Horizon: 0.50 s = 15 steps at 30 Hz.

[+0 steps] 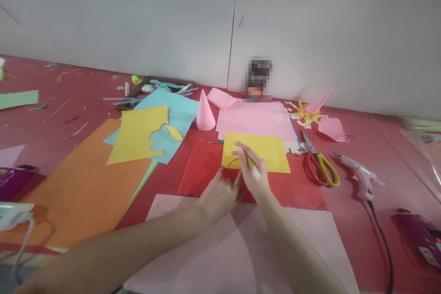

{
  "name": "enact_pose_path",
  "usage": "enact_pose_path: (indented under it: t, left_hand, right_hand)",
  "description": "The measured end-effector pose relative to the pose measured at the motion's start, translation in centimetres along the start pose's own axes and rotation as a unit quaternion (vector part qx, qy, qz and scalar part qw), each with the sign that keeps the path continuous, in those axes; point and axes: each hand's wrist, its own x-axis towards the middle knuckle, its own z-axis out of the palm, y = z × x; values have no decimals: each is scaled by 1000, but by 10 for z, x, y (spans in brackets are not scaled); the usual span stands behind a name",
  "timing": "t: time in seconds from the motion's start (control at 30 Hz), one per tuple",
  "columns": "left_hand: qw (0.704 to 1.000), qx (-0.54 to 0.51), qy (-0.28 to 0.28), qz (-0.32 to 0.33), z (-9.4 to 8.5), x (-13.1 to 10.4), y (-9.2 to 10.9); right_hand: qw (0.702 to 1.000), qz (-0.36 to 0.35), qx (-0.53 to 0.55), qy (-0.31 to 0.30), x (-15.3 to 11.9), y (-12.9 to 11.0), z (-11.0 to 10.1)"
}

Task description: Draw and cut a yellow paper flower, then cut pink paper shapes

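Observation:
A yellow sheet [272, 151] lies on red paper [200, 165] in the middle of the table, with a dark curved line near its lower left. My right hand [253, 170] is closed round a pen [255, 172] with a yellow and white barrel, its tip end over the sheet and hidden by the fingers. My left hand [220, 195] rests at the sheet's lower left edge, index finger and thumb spread apart, holding nothing. Below both arms is a pale pink sheet [172, 243].
Scissors [320, 165] and a glue gun [360, 174] lie at the right. Pink cones [205, 112], pink sheets [255, 119] and a stationery tray [148, 80] stand behind. Cut yellow [138, 133], blue [182, 110] and orange paper [86, 183] cover the left.

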Motion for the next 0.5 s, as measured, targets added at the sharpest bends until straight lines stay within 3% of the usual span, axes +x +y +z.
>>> enact_pose_path:
  t: [0.07,0.23,0.5]
  left_hand:
    - [1000,-8,-11,10,-1,-1,0]
    - [1000,5,-10,21,-4,-4,-3]
    - [999,-20,35,19,0,-7,-12]
  right_hand:
    - [1000,20,12,-3,-1,-5,6]
    - [998,-17,38,-41,2,-2,10]
    - [988,93,101,-71,8,7,10]
